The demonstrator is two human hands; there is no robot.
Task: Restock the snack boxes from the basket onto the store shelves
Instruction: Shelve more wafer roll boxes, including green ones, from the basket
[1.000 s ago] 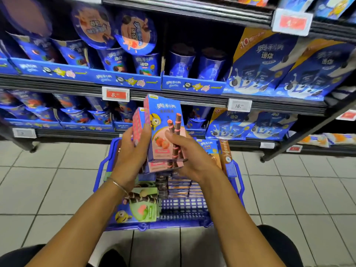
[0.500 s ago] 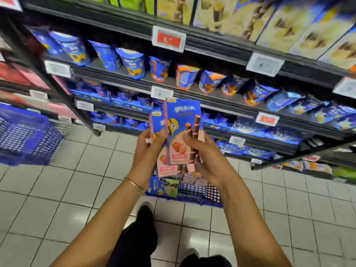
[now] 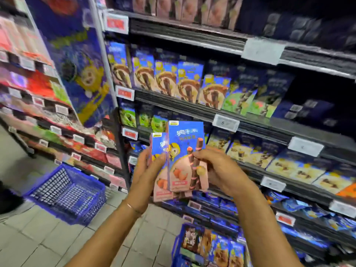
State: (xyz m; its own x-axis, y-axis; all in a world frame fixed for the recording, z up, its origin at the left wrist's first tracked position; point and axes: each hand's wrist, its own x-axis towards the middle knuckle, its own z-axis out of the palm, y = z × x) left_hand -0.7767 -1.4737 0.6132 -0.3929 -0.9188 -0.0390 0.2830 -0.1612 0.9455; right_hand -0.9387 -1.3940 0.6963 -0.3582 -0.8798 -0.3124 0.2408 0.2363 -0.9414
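Observation:
Both hands hold a small stack of blue-and-pink strawberry snack boxes [image 3: 184,151] upright in front of the shelves. My left hand [image 3: 148,170] grips the stack's left side, my right hand [image 3: 217,166] grips its right side with fingers curled over the front box. The blue basket [image 3: 178,245] with several more snack boxes stands on the floor at the bottom, below my arms. The store shelves [image 3: 250,120] in front carry rows of similar boxes in chocolate, green and yellow flavours.
A second blue basket [image 3: 65,191] sits on the tiled floor to the left, beside a shelf unit of red packets [image 3: 38,105]. A large blue display panel [image 3: 77,60] stands at the shelf end. White and red price tags line the shelf edges.
The view has risen and turned towards the upper shelves. Both hands lifted the boxes higher, away from the basket, which now lies low in view.

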